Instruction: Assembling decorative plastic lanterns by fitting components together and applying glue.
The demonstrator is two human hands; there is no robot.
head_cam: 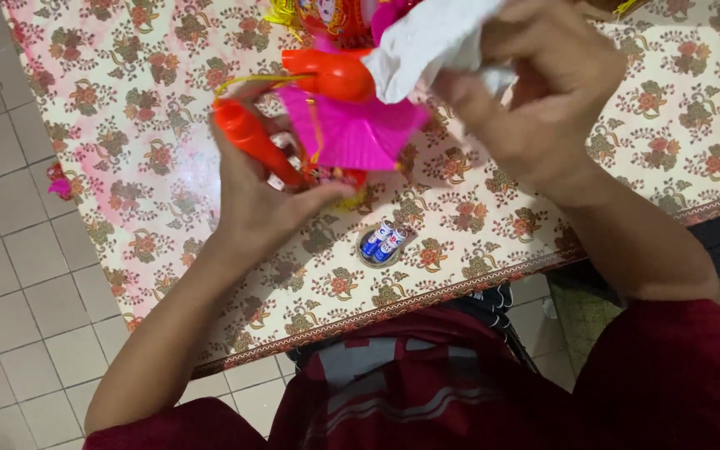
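Observation:
My left hand (260, 196) grips the lower part of a colourful paper lantern toy, with an orange-red plastic handle (252, 137) lying across its fingers. A second orange-red piece (331, 73) and a bright pink pleated paper fan part (347, 129) sit just above that hand. My right hand (535, 92) is up at the right, closed on a crumpled white tissue or cloth (431, 37) pressed against the toy's top. A red and yellow printed part (327, 17) of the toy reaches the frame's upper edge.
A table with a floral plastic cover (127, 108) fills the view, its near edge (427, 300) by my red shirt. Two small blue and white batteries (383, 244) lie in a little round dish. A pink scrap (60, 185) hangs at the table's left edge. Grey floor tiles lie left.

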